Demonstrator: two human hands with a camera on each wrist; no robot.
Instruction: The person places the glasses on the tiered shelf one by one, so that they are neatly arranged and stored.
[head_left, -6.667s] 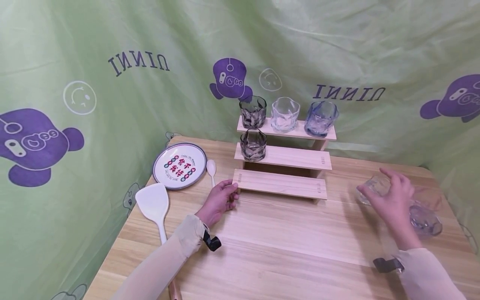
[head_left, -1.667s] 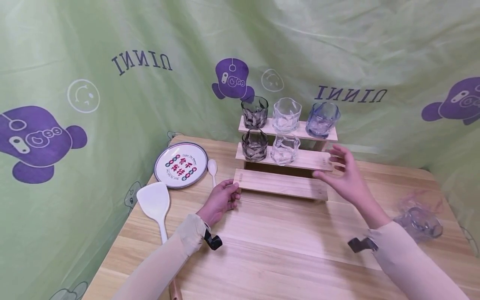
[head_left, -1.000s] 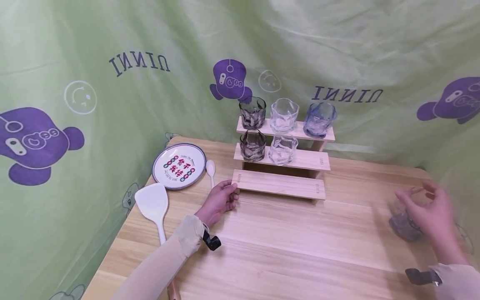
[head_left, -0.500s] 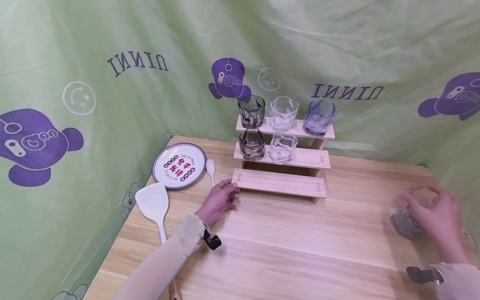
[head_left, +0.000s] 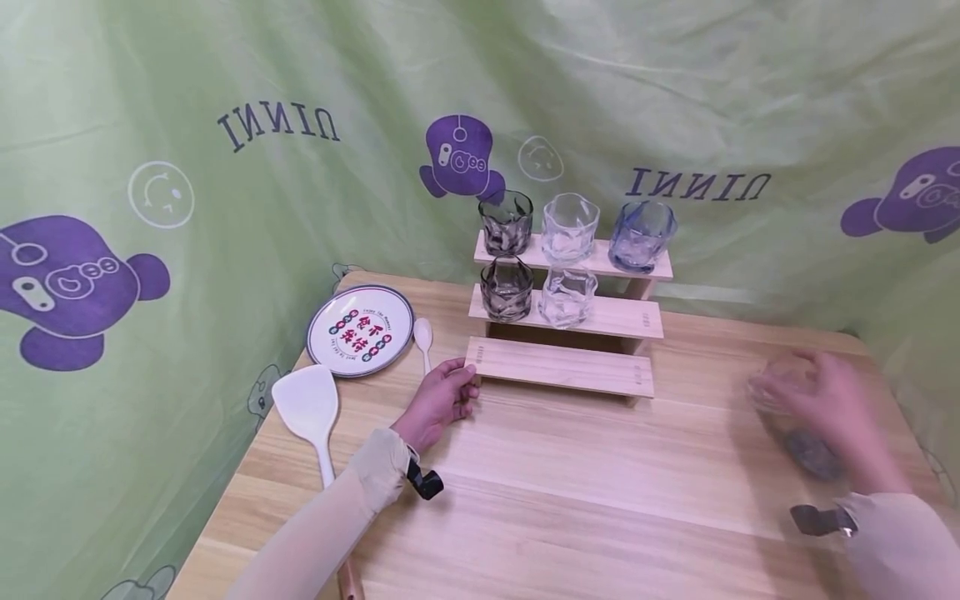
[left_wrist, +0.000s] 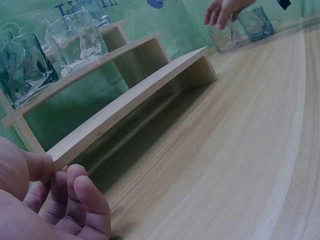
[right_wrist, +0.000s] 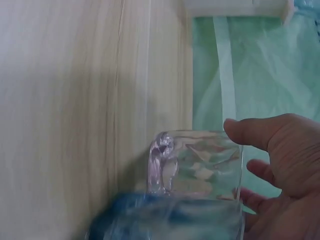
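Note:
My left hand pinches the left end of the lowest tier of a wooden three-tier stand, thumb on top. At the table's right, my blurred right hand holds a clear, faintly pink glass by its rim, the thumb on one side and fingers on the other. Close beside it on the table is a blue glass, partly behind the hand. A smoky glass, a clear glass and a blue glass occupy the top tier. The middle tier bears another smoky glass and a clear glass.
Left of the stand, a white plate with red lettering leans at the table's edge. A small white spoon and a white spatula lie near it. A green printed curtain surrounds the wooden table.
A clear glass has come onto the middle tier since the oldest frame. Afterwards my right hand went back right, took the pinkish glass and has now shifted left with it. My left hand stays put.

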